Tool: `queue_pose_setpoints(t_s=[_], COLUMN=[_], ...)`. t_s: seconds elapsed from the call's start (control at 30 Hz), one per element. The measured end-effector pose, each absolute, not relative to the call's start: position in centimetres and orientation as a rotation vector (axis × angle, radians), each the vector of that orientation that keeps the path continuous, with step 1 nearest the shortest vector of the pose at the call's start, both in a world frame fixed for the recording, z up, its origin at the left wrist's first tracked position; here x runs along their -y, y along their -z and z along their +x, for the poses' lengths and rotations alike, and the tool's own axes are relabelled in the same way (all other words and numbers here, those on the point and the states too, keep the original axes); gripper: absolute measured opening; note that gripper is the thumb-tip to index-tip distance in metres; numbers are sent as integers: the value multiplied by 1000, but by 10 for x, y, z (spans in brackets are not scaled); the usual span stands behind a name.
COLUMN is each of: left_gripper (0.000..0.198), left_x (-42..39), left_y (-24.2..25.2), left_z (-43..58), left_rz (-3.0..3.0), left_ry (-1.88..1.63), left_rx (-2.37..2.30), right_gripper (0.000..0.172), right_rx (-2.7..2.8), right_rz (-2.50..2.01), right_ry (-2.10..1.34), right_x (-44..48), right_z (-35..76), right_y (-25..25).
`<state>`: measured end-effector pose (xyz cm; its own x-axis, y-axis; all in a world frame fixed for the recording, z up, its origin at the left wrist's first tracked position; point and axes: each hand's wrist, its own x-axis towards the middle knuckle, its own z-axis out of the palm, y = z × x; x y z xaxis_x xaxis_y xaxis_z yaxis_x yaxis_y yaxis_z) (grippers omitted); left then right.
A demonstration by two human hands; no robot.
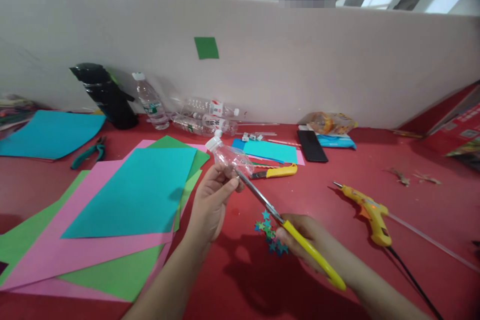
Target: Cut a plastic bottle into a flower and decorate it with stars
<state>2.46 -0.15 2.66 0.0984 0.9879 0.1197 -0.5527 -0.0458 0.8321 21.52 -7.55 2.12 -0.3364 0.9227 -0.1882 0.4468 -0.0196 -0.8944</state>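
Partly, the left hand (210, 196) hides the clear bottle (227, 153).

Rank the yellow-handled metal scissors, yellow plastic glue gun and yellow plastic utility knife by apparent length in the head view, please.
1. Yellow-handled metal scissors, held in the right hand; nearness to the camera may enlarge them.
2. Yellow plastic glue gun, body only.
3. Yellow plastic utility knife.

so the red surface (315, 192) is loaded: coloured sheets (138, 190) in an overlapping pile, teal pliers (99, 150), tiny stars (272, 246), black flask (108, 102), phone (312, 146), plus a glue gun (365, 203) (yellow, lol) off to the right
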Motion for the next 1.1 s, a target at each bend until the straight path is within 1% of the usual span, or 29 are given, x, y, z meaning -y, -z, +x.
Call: queue_pose_setpoints(t_s=[0.13,0.3,0.5,0.7,1.1], left_gripper=[19,15,11,9,9], left_x=[1,1,2,2,2], left_y=[-27,-27,-23,-23,-24], left_z=[24,22,24,26,22], left_rz=[878,909,973,1006,972], left_ry=[-1394,-1370,-1320,-1304,-1283], left_rx=[-654,-642,-610,-612,-592], right_gripper=[55,56,50,51,48], right_rx=[1805,1844,1867,1792,1813], right_rz=[-1472,-1513,-1448,-1455,-1463], right_ry=[-1303,-1256,-1267,-1292,-1286], right_x=[74,72,74,74,69], right_z=[214,218,220,217,220], right_y=[-14,-10,-15,-16,-11])
